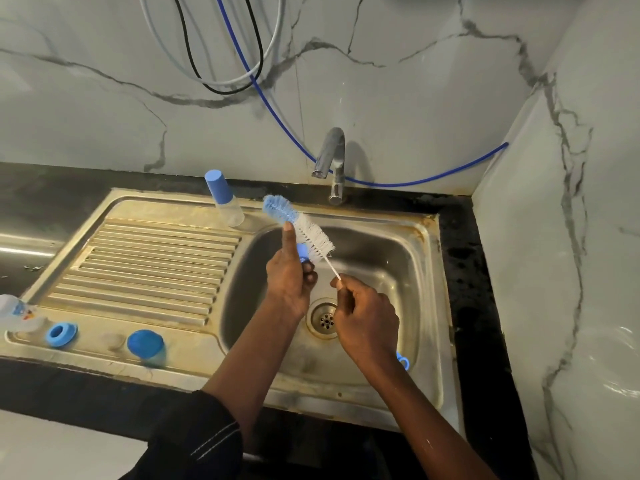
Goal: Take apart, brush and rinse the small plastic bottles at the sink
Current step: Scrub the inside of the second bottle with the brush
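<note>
as hands (289, 282) (367, 317) hold brush (299, 226), left (289, 282) grips cap (302, 251).

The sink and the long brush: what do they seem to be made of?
The grey metal sink looks like stainless steel: brushed sheen, pressed drainer ribs, brownish stains at the rim. The blue-and-white bottle brush seems to have plastic bristles on a thin white stem, plastic or coated wire.

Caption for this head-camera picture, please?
Over the sink, the left hand grips a blue part; the right hand pinches a bottle brush.
</note>
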